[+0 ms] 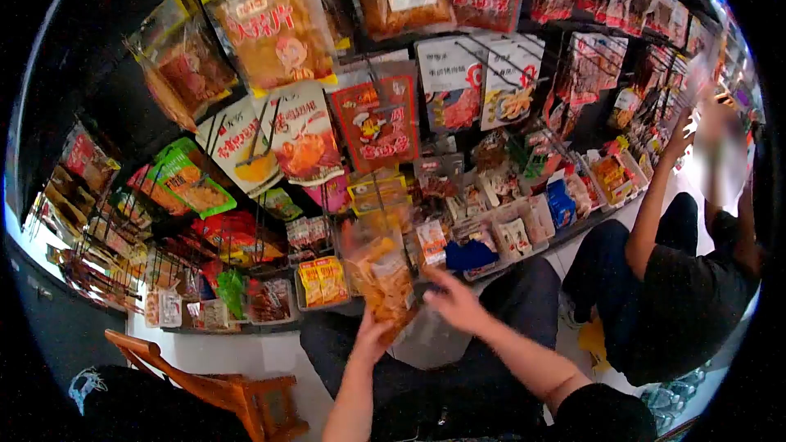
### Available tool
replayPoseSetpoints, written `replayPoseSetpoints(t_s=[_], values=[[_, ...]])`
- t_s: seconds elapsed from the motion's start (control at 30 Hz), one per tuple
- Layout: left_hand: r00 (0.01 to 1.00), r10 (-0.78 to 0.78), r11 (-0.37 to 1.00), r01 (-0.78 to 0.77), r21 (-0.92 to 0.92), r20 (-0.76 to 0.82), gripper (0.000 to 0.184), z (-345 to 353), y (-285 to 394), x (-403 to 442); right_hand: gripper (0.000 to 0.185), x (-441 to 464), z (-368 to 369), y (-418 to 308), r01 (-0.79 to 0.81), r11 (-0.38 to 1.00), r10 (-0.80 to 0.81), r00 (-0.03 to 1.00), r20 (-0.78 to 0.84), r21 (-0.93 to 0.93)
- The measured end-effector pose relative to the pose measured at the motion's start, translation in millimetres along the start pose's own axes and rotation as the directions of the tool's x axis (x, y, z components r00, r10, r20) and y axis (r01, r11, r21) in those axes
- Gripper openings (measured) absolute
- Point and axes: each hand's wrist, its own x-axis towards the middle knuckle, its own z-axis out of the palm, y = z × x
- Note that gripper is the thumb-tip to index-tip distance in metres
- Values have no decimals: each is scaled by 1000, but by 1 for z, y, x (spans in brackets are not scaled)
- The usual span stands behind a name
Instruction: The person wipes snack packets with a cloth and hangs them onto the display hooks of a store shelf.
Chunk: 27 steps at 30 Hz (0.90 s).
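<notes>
One packet [383, 278], gripped by the left hand [373, 337]; right hand [457, 304], released, at its four o'clock; yellow packs [322, 281] at nine.

1 view, head-worn, fisheye: black corners, curved edges. Faces forward and down. Left hand [374, 336] and right hand [456, 303] close in, lower centre; hanging snack packs [377, 121] beyond, across upper frame; another person [679, 303] at right edge.

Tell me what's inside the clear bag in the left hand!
Orange-brown pieces show through the clear bag. The left hand covers part of its bottom, so what's inside there can't be seen.
</notes>
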Motion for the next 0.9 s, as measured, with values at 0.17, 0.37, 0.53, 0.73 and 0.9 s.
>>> replayPoseSetpoints(t_s=[0.17, 0.37, 0.53, 0.73, 0.9], values=[[938, 280, 692, -345, 634, 204, 99, 47, -32, 8, 79, -31, 42, -31, 105, 994, -104, 993, -47, 4], [883, 359, 377, -435, 818, 304, 82, 74, 6, -18, 55, -24, -6, -32, 98, 955, -51, 984, -171, 281], [803, 575, 513, -504, 694, 158, 49, 91, 50, -4, 50, -30, -47, -84, -70, 741, 170, 982, -85, 667], [936, 295, 822, -351, 449, 193, 33, 133, 89, -15, 46, -28, -61, -101, 28, 706, 23, 998, -62, 708], [893, 395, 741, -449, 499, 216, 33, 143, 93, -16, 30, -27, -77, -110, 217, 932, -154, 963, -223, 291]])
